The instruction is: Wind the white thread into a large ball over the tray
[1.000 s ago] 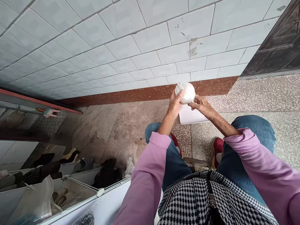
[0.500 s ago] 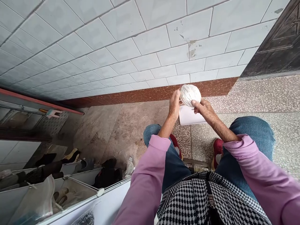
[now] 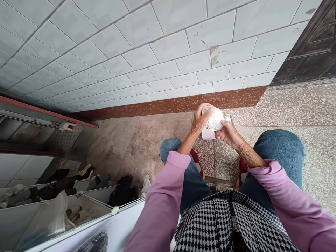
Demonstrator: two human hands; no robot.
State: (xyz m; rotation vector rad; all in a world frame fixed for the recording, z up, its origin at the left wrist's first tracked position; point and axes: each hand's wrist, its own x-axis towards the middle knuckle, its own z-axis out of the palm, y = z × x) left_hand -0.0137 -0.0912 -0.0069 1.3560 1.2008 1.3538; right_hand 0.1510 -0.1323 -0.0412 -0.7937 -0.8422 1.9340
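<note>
Both my hands are around a ridged white ball [image 3: 214, 119], which looks like wound yarn. My left hand [image 3: 200, 118] holds its left side, with fingers over the top. My right hand [image 3: 228, 133] grips the lower right side between thumb and fingers. Below the ball, a shallow white box or tray [image 3: 208, 134] lies on the floor, mostly covered by the hands and ball. Something white shows at its right end, too small to name.
A tiled wall [image 3: 168, 73] with a red-brown base rises ahead. An open shoe rack [image 3: 86, 210] with shoes and plastic bags stands at lower left. My knees [image 3: 280, 154] flank the work. A dark door [image 3: 315, 52] is at upper right.
The white ball has come down slightly and turned. My left fingers have moved over its top, and my right hand has dropped a little. More of the box's right end shows.
</note>
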